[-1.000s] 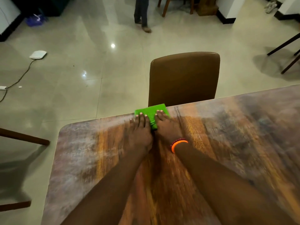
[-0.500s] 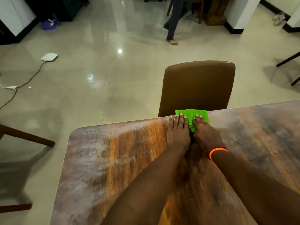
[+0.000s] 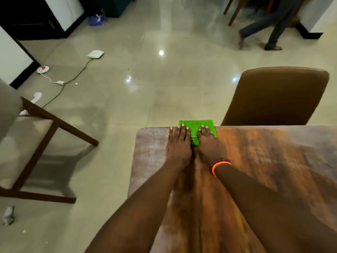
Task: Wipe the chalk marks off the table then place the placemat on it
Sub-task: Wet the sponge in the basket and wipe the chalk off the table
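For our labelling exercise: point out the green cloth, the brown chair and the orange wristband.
cloth (image 3: 196, 125), head view, far middle between the fingertips
chair (image 3: 277, 95), head view, middle of backrest
wristband (image 3: 219, 164), head view, top of band

Bare wooden tabletop (image 3: 264, 161) open to the right of both hands, narrow strip free toward its left corner, brown chair back (image 3: 277, 95) standing just beyond the far edge, open floor (image 3: 145, 88) left

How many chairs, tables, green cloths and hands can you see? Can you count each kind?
Chairs: 2, a brown padded chair and a wooden-legged chair
Tables: 1, the wooden table
Green cloths: 1, the green cloth
Hands: 2, left hand and right hand, both pressing flat on the cloth
Total: 6
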